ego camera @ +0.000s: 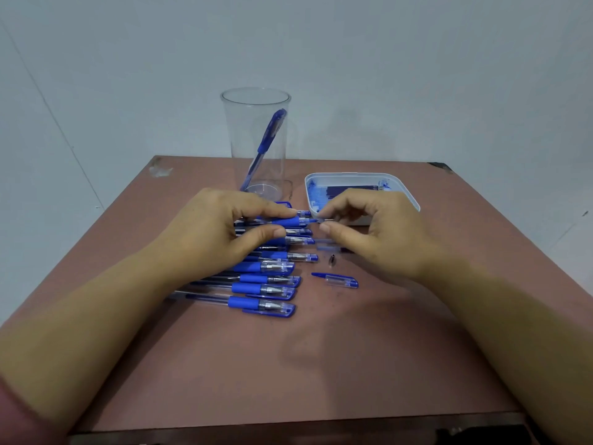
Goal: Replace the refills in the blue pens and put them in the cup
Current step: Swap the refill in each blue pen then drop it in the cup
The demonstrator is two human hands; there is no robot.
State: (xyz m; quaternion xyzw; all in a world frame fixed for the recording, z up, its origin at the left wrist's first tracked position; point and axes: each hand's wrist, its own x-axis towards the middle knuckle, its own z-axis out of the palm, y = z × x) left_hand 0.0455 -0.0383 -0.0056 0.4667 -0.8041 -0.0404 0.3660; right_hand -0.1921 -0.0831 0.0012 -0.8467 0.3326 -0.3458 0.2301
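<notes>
My left hand (224, 226) grips an uncapped blue pen barrel (290, 222) by its blue grip, held level above a row of several capped blue pens (266, 284). My right hand (372, 229) pinches the thin refill tip (324, 220) that sticks out of the barrel's open front end. A loose pen cap (340, 280) and a small metal nose cone (331, 260) lie on the table below my right hand. A clear plastic cup (256, 139) stands at the back with one blue pen (266, 146) leaning inside it.
A white tray (407, 195) holding several refills sits behind my right hand, right of the cup. A refill-like stick (324, 241) lies under my right fingers. The brown table (321, 364) ends near the bottom of view; a pale wall is behind.
</notes>
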